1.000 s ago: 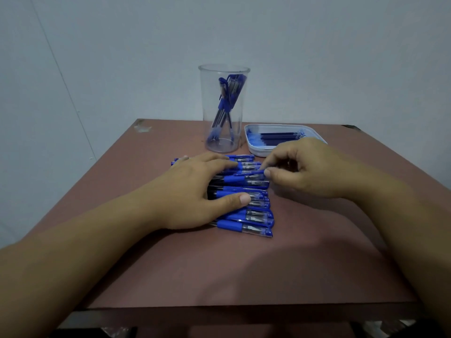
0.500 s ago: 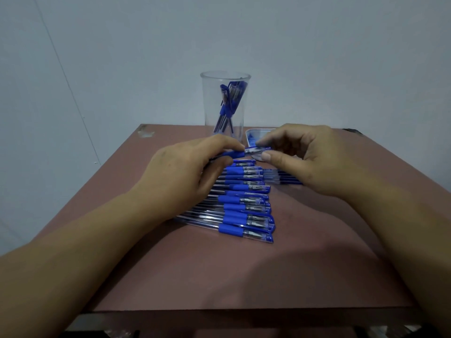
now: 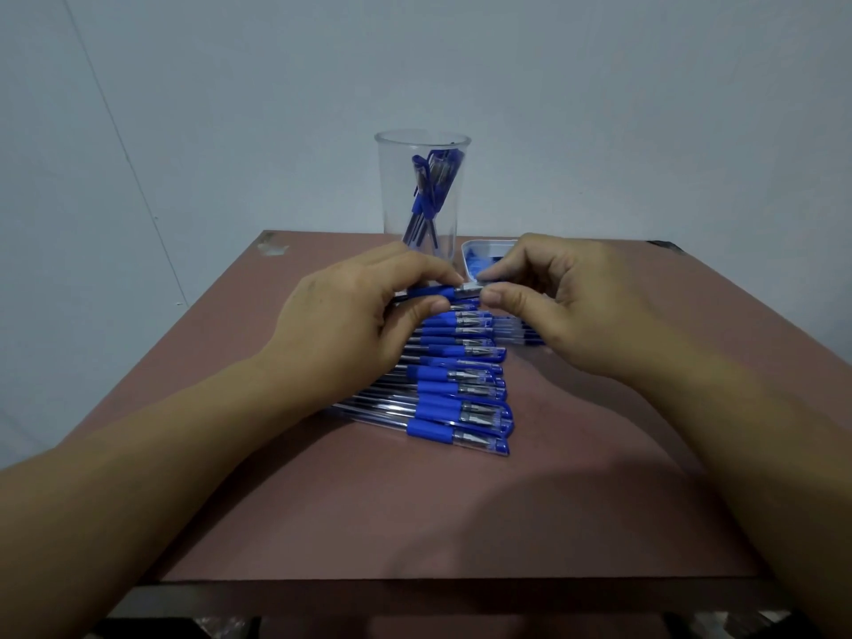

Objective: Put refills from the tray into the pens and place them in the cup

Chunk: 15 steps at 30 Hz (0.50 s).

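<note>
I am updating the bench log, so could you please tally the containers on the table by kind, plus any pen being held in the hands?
Clear cup: 1
White tray: 1
Pen pinched between left hand and right hand: 1
Total: 3

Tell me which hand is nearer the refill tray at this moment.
Right. The right hand is just in front of the tray, hiding most of it. The left hand is off to the tray's left, in front of the cup. Both hold one pen between them.
</note>
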Available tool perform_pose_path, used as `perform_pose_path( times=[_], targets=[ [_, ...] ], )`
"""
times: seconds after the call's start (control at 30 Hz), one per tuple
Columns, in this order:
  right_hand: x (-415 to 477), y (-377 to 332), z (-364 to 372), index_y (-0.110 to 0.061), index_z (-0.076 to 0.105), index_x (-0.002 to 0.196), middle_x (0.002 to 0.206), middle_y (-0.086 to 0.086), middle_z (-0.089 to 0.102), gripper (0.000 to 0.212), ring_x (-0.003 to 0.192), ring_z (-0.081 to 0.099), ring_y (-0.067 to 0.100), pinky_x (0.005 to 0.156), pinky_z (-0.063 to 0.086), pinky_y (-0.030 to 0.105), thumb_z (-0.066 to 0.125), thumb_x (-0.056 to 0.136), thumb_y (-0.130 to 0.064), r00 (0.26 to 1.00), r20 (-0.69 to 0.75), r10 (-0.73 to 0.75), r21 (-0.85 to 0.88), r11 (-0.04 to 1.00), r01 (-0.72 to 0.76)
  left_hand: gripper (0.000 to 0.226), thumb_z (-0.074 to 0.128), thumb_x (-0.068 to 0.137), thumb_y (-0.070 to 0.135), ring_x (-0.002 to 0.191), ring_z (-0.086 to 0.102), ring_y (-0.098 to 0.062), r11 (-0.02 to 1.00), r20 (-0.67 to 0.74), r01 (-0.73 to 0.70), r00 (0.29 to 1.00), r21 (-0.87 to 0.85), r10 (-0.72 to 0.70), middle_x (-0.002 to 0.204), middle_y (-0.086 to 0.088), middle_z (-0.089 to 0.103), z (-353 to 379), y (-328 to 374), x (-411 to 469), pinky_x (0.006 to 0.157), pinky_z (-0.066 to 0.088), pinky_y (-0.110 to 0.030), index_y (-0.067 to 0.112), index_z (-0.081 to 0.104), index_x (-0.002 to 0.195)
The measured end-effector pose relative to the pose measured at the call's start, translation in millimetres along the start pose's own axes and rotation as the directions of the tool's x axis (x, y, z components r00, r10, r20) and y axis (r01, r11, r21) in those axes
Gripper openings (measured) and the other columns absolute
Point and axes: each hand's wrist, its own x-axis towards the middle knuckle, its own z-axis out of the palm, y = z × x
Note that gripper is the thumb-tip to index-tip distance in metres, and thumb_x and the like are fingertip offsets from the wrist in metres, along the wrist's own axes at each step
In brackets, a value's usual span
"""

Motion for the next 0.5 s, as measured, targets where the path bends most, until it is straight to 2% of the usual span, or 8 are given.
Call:
perform_pose_path(
  times=[0.1, 0.2, 0.27, 0.3, 0.37, 0.5],
  targets=[
    [-0.9, 0.7, 0.4, -0.035, 0.06, 0.084, 0.079, -0.021, 0.063, 0.02, 0.077, 0.06, -0.008, 0.066, 0.042, 0.005, 0.07, 0.087, -0.017, 1.0, 0.012, -0.023, -0.088, 0.996, 0.024, 0.028, 0.05, 0.091, 0.047, 0.084, 0.054, 0.014, 0.998, 0.062, 0.034, 0.998, -0.056, -0.031, 0.094, 0.029, 0.058, 0.0, -0.8, 0.5, 0.073, 0.046, -0.015, 0.037, 0.064, 0.112],
    [-0.8, 1.7, -0.1, -0.033, 0.06, 0.086, 0.08, -0.025, 0.062, 0.019, 0.078, 0.059, -0.012, 0.067, 0.04, 0.003, 0.069, 0.087, -0.017, 0.999, 0.016, -0.046, -0.126, 0.991, 0.048, 0.032, 0.049, 0.09, 0.049, 0.085, 0.064, 0.002, 0.987, 0.139, 0.106, 0.986, -0.123, -0.088, 0.095, 0.027, 0.066, -0.4, 0.8, 1.2, 0.073, 0.055, -0.031, 0.039, 0.066, 0.116],
    [-0.2, 1.9, -0.6, -0.03, 0.063, 0.087, 0.08, -0.028, 0.06, 0.012, 0.078, 0.059, -0.013, 0.067, 0.039, 0.003, 0.069, 0.086, -0.019, 0.999, 0.026, -0.044, -0.138, 0.989, 0.047, 0.03, 0.051, 0.091, 0.047, 0.084, 0.066, -0.002, 0.976, 0.172, 0.152, 0.977, -0.157, -0.125, 0.094, 0.024, 0.07, -0.2, 2.2, 1.4, 0.073, 0.056, -0.035, 0.04, 0.067, 0.116],
    [-0.1, 2.5, -1.1, -0.027, 0.066, 0.088, 0.079, -0.029, 0.06, 0.006, 0.077, 0.059, -0.012, 0.066, 0.04, 0.003, 0.068, 0.085, -0.023, 0.998, 0.036, -0.041, -0.14, 0.989, 0.046, 0.029, 0.052, 0.091, 0.045, 0.084, 0.067, -0.001, 0.969, 0.187, 0.173, 0.972, -0.178, -0.139, 0.093, 0.024, 0.071, -0.2, 3.1, 1.7, 0.074, 0.056, -0.034, 0.041, 0.067, 0.115],
    [0.6, 2.6, -2.3, -0.019, 0.07, 0.09, 0.077, -0.029, 0.059, 0.012, 0.076, 0.06, -0.009, 0.066, 0.042, 0.006, 0.064, 0.083, -0.028, 0.998, 0.044, -0.043, -0.158, 0.986, 0.049, 0.025, 0.054, 0.092, 0.04, 0.086, 0.066, 0.002, 0.955, 0.214, 0.199, 0.965, -0.217, -0.153, 0.093, 0.027, 0.07, 0.1, 4.1, 2.1, 0.077, 0.055, -0.029, 0.041, 0.068, 0.113],
    [0.3, 2.1, -7.0, -0.015, 0.07, 0.09, 0.074, -0.029, 0.059, 0.012, 0.075, 0.06, -0.009, 0.066, 0.041, 0.005, 0.065, 0.083, -0.024, 0.996, 0.055, -0.075, -0.181, 0.98, 0.083, 0.023, 0.057, 0.098, 0.027, 0.092, 0.063, 0.01, 0.935, 0.269, 0.226, 0.951, -0.275, -0.151, 0.097, 0.031, 0.068, 0.5, 6.8, 4.8, 0.08, 0.047, -0.013, 0.037, 0.069, 0.114]
  ],
)
